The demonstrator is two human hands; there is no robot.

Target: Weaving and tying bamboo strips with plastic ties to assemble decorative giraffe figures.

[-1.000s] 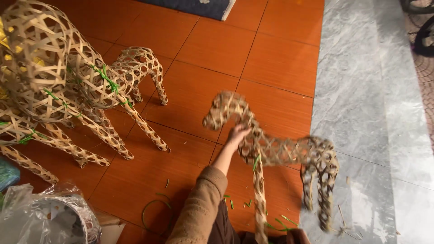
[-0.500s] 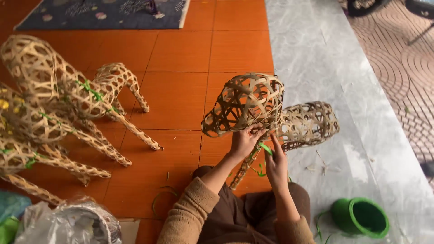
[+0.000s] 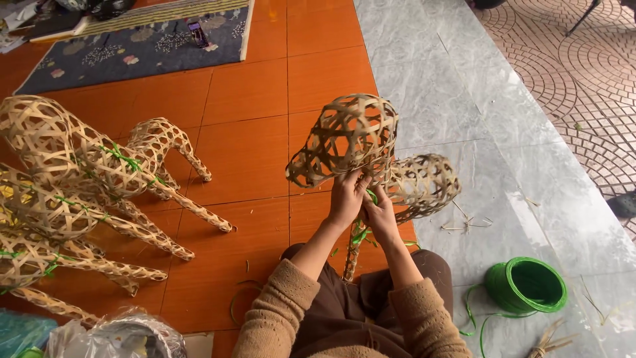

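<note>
Woven bamboo animal figure [image 3: 358, 142], an open-lattice piece in pale brown strips, is held up above the person's lap, over the line where the orange tiled floor [image 3: 258, 113] meets the grey marble paving [image 3: 437, 79]. Its rounded front part rises highest, a second rounded woven part [image 3: 424, 182] juts out to the right behind it, and one thin woven leg [image 3: 351, 255] hangs down between the forearms toward the brown trousers. The left hand [image 3: 346, 195] is closed on the lower edge of the lattice, fingers curled up into the weave. The right hand [image 3: 381, 212] sits just beside it, touching the figure at the same spot, its fingers pinched narrow around a bit of green tie [image 3: 361, 233]; whether the tie is already knotted to the frame cannot be told. Both sleeves are tan knit. On the paving to the right of the person's knee lies a coil of green cord [image 3: 527, 285], with loose ends trailing toward the leg, and a few cut bamboo slivers [image 3: 464, 222] are scattered near it. Well apart, on the left of the floor, stand several finished woven figures [image 3: 86, 179] of the same kind, crowded together with legs overlapping and bound here and there with green ties. A dark patterned rug [image 3: 139, 46] lies at the far end of the tiles, and a crumpled clear plastic bag [image 3: 112, 335] shows at the bottom left edge.
</note>
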